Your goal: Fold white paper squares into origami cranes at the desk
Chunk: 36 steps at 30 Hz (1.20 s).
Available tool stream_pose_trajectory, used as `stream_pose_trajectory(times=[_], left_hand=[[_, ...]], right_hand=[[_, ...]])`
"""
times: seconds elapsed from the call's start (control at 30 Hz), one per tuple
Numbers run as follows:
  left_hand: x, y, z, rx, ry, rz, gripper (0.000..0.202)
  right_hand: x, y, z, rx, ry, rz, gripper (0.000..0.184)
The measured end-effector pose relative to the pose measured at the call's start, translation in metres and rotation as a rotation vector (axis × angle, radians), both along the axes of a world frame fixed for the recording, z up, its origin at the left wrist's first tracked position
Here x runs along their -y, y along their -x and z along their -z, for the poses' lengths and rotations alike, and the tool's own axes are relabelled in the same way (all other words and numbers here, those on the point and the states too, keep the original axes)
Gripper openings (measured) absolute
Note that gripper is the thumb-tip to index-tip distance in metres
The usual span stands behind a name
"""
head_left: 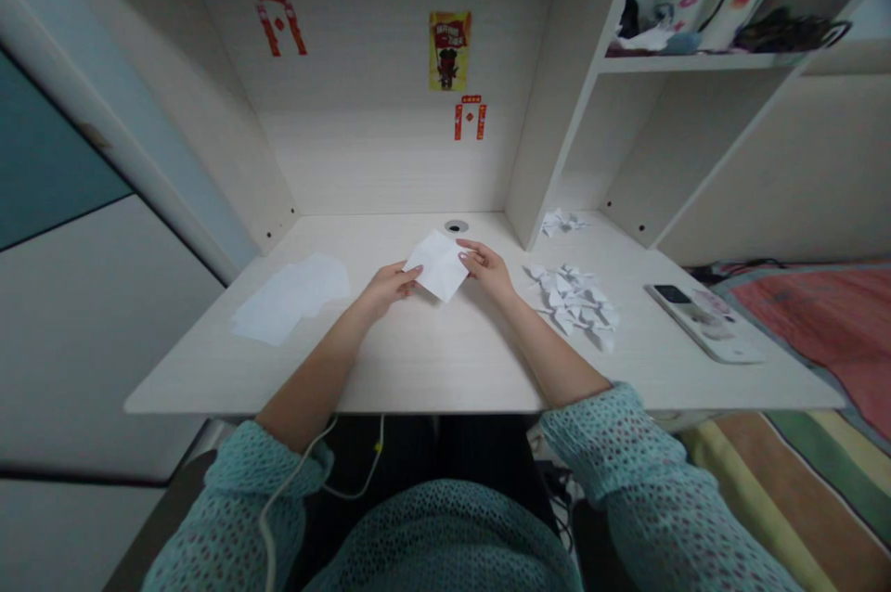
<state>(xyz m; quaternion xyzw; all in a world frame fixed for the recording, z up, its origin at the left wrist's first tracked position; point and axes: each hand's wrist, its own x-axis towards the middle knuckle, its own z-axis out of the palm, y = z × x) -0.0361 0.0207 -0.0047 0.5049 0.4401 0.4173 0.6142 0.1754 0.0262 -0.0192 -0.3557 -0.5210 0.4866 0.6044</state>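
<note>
A white square sheet of paper is held between my two hands over the middle of the desk, one corner pointing toward me. My left hand pinches its left corner, thumb on top. On the opposite side, my right hand grips the right edge with thumb and fingers. To the left lies a spread stack of flat white paper sheets. Right of my right forearm is a heap of small folded white paper pieces, and a smaller cluster of folded paper sits behind it near the divider.
A white phone-like device lies on the desk's right side. Behind my hands is a round cable hole. A vertical divider rises at the back right, below a shelf with bags. A white cable crosses my left sleeve.
</note>
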Motion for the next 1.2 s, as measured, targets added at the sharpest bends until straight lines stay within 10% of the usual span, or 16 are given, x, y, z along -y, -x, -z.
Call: stream_pose_trajectory(times=[0.43,1.2], left_hand=[[0.003,0.000,-0.002,0.302,0.109,0.131,0.028],[0.004,-0.016,0.016,0.297,0.066,-0.084,0.031]], right_hand=[[0.005,0.007,-0.001,-0.167,0.200,-0.183,0.045],[0.018,0.026,0.001,-0.409,0.317,-0.241,0.043]])
